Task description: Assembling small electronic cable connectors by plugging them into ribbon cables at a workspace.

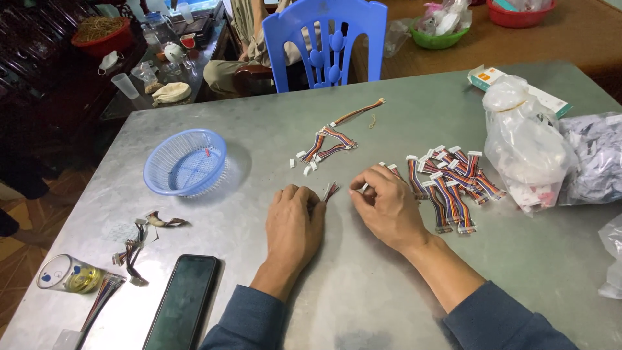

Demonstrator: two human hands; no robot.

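My left hand (pixel 295 223) rests knuckles-up on the grey metal table (pixel 363 285), fingers closed on a short multicoloured ribbon cable (pixel 330 190) whose loose end sticks out to the right. My right hand (pixel 385 204) is curled just right of it, fingertips pinched on a small white connector (pixel 364 188). A heap of finished ribbon cables with white connectors (pixel 453 185) lies right of my right hand. A smaller bunch of cables (pixel 330 144) and loose white connectors (pixel 306 165) lie beyond my hands.
A blue plastic basket (pixel 186 162) stands at left. A black phone (pixel 183 301), a small glass (pixel 68 274) and scrap wires (pixel 139 243) lie near the front left. Plastic bags (pixel 528 142) and a small box (pixel 492 76) sit at right. A blue chair (pixel 327 42) stands behind.
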